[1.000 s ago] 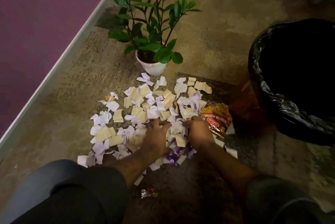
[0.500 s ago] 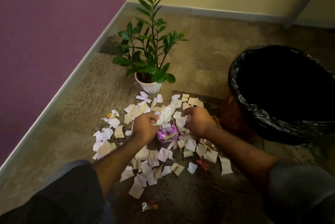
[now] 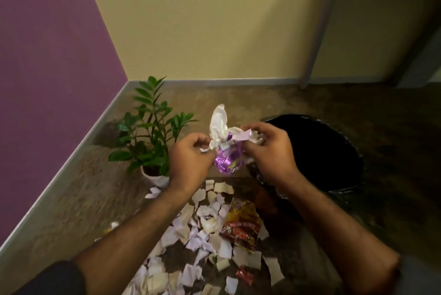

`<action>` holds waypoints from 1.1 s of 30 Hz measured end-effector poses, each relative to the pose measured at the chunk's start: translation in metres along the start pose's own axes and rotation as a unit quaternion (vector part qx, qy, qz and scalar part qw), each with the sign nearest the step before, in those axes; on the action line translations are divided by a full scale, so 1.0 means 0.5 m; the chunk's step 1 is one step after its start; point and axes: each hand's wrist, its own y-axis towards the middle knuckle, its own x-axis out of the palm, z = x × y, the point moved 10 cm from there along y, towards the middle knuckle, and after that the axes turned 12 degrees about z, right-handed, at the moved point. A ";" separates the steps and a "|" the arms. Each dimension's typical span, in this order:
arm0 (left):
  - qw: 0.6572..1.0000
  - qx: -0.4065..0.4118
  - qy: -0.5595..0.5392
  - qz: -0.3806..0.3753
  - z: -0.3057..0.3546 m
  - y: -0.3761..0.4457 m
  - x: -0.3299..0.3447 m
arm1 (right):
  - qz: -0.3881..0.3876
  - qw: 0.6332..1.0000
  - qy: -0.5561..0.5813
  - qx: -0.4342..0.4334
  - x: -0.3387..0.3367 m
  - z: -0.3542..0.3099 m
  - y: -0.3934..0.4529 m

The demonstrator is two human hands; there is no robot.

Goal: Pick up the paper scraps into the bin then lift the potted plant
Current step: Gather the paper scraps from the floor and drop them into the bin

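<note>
Between the two raised hands, just left of the bin's mouth, a bundle of paper scraps (image 3: 218,125) mixed with a purple foil wrapper (image 3: 228,162) is held above the floor. Left hand (image 3: 191,159) and right hand (image 3: 268,149) both close on this bundle from opposite sides, fingers (image 3: 253,131) curled and pinching it; a white strip stands up out of the top. The bin (image 3: 317,151), lined with a black bag, stands open just right of the bundle, its rim partly behind the right hand. The load is judged very light, soft and crumpled, with loose pieces likely to slip out of the sides, so a cupped two-sided squeeze carried over the bin's opening suits it better than a fingertip pinch.

Left of the bin, beyond the left hand, the potted plant (image 3: 149,132) stands upright on the floor in a small white pot (image 3: 155,177). Its stems and leaves look pliant and easily bent; the rigid pot wall, gripped low on both sides, is judged the sound place to hold for the lift.

Nearer the person than the bin, many remaining scraps (image 3: 202,223) lie scattered on the floor (image 3: 358,103), with a red-and-yellow snack packet (image 3: 241,225) among them and a small red wrapper (image 3: 244,275) closer in. Collection is judged only partly done; the plant lift comes afterwards.
</note>
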 end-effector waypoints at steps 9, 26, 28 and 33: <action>0.995 0.076 -0.040 -0.047 0.157 -0.012 0.203 | 0.148 0.985 -0.084 0.012 -0.211 0.056 0.095; 0.987 0.124 -0.001 -0.098 0.051 -0.040 0.216 | 0.057 0.965 -0.257 -0.008 -0.133 0.111 0.082; 0.988 0.137 -0.004 -0.071 0.022 -0.043 0.172 | 0.029 0.966 -0.248 -0.063 -0.079 0.081 0.054; 0.985 0.141 0.067 -0.072 -0.125 -0.079 0.091 | -0.075 0.927 -0.265 -0.255 0.079 0.026 -0.069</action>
